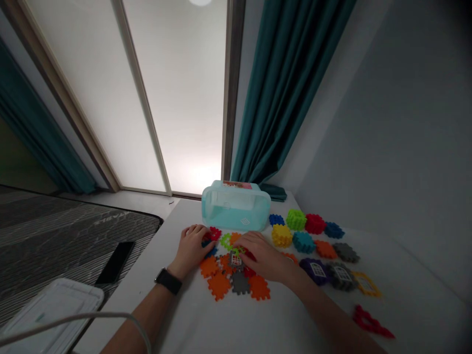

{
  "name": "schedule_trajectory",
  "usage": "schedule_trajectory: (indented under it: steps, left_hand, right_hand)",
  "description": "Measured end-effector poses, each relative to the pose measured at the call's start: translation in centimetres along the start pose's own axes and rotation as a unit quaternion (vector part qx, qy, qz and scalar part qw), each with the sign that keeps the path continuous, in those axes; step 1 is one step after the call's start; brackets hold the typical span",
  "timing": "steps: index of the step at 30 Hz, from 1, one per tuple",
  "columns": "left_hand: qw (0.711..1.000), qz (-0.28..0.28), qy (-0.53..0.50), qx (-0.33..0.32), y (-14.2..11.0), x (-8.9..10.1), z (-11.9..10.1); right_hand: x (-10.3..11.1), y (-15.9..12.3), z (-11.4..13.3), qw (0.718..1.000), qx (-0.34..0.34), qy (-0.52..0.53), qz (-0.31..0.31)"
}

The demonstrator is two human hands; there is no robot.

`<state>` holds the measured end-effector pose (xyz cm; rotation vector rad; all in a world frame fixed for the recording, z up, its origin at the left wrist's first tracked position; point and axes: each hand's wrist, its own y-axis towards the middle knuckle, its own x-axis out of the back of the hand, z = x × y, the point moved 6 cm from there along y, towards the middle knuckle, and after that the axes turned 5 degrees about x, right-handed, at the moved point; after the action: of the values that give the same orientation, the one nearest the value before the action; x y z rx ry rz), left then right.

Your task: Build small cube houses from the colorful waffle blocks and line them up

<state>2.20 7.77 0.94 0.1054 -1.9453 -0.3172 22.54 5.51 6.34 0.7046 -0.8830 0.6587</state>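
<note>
My left hand [191,248] rests at the left side of a loose pile of notched plastic tiles, its thumb and fingers apart. Beside its fingertips lie a red tile [214,233] and a blue tile [211,251], partly covered by the hand. Fingers of my right hand [260,253] close on a light green openwork tile [239,250] over the pile. Just below it is a grey tile with a white window grid [236,259]. Red pieces under the right palm are partly hidden. Nearer me lie orange tiles [219,286] and a plain grey tile [241,283].
Behind the pile a clear teal bin [236,209] lies on its side, opening towards me. Stacked tiles by colour, including a yellow stack [281,236] and a purple stack [315,271], stand right. A red piece [371,322] lies near right. A white cable [121,315] crosses lower left.
</note>
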Motion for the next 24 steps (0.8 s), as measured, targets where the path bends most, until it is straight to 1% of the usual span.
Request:
schedule_trajectory:
  steps: [3,8,11,13,15,17,21,24]
  left_hand:
    - [1.0,-0.011,0.001,0.019,0.3,0.1,-0.1]
    - [0.999,-0.031,0.015,0.033,0.6,0.1,-0.1]
    - [0.998,-0.046,0.018,0.036,0.6,-0.1,0.1]
    - [0.998,-0.058,0.004,0.026,0.6,-0.1,0.2]
    - [0.997,-0.063,-0.032,-0.011,0.5,-0.1,0.0]
    - [0.992,-0.065,-0.081,-0.072,0.2,0.1,-0.6]
    - [0.967,-0.088,-0.145,-0.193,-0.9,1.0,-2.4]
    - [0.946,-0.114,-0.168,-0.251,-1.9,2.0,-3.9]
  right_hand:
    - [-0.1,0.0,-0.1,1.0,0.001,0.01,0.004]
    - [-0.1,0.0,0.0,1.0,0.002,0.019,0.005]
    - [0.0,-0.1,0.0,1.0,0.004,0.015,-0.001]
    - [0.1,-0.1,0.0,1.0,0.004,0.008,-0.007]
    - [0.1,-0.2,-0.1,1.0,0.007,0.001,-0.014]
    - [0.2,-0.4,-0.3,1.0,0.0,-0.005,-0.027]
    - [0.5,-0.8,-1.1,0.995,-0.047,-0.004,-0.083]
    - [0.5,-0.9,-1.5,0.99,-0.071,0.024,-0.119]
